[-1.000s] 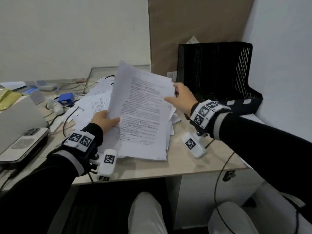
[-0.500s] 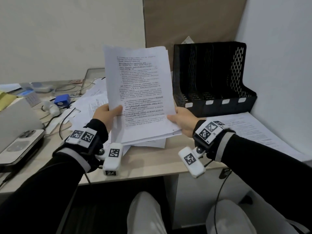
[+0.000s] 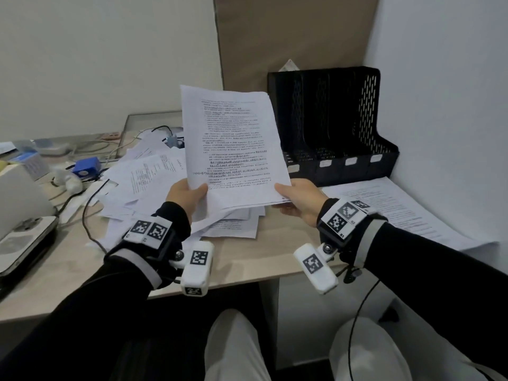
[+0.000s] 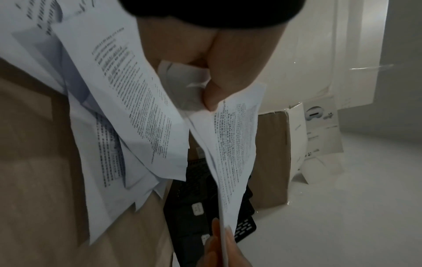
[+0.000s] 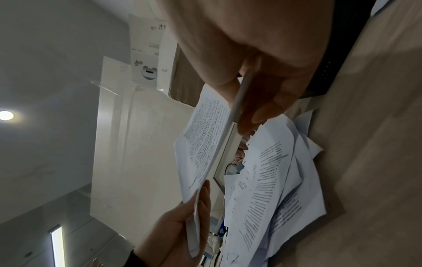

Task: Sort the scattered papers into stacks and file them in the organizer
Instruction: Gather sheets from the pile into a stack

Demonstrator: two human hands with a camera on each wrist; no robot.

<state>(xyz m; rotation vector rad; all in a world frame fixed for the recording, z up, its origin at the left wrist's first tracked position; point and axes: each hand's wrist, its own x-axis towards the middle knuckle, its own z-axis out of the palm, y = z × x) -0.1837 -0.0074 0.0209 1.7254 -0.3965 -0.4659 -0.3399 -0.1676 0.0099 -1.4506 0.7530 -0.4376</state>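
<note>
I hold a thin stack of printed sheets (image 3: 233,149) upright above the desk. My left hand (image 3: 187,193) pinches its lower left corner, and my right hand (image 3: 297,195) pinches its lower right corner. In the left wrist view my thumb (image 4: 219,94) presses on the stack (image 4: 233,140); in the right wrist view the stack's edge (image 5: 237,104) runs between thumb and fingers. Scattered papers (image 3: 145,180) lie on the desk under and left of the stack. The black organizer (image 3: 330,127) with several slots stands behind, its slots showing no papers. Another flat pile (image 3: 398,210) lies at the right.
A blue box (image 3: 88,166), cables (image 3: 90,210) and a white device (image 3: 24,237) crowd the desk's left side. A glass panel (image 3: 154,125) leans at the back. White walls close in on the right and behind. The desk's front edge (image 3: 233,281) runs just under my wrists.
The stack was tilted and lifted from the pile a second ago; both hands slid to its bottom corners and stood it upright. My right hand dropped from its upper edge.
</note>
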